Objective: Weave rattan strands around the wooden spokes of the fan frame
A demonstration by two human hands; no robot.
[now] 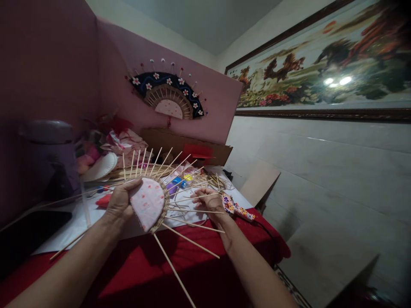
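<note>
A half-round fan piece (148,201) covered in pale pink patterned cloth has a woven brown rim, and thin wooden sticks (192,242) radiate from it. My left hand (121,200) grips its left edge, thumb on the cloth. To the right, my right hand (208,202) is among the outer sticks, its fingers curled; whether they pinch a stick is too small to tell. Beyond the hands, loose sticks (120,173) and small blue packets (181,183) lie on a white sheet (61,236).
The table has a red cloth (135,273). A patterned glue gun (239,209) lies right of my right hand. A purple container (54,162), paper plates (101,167) and a dark slab (35,226) are at left. A decorated fan (168,92) hangs behind a cardboard box (221,154).
</note>
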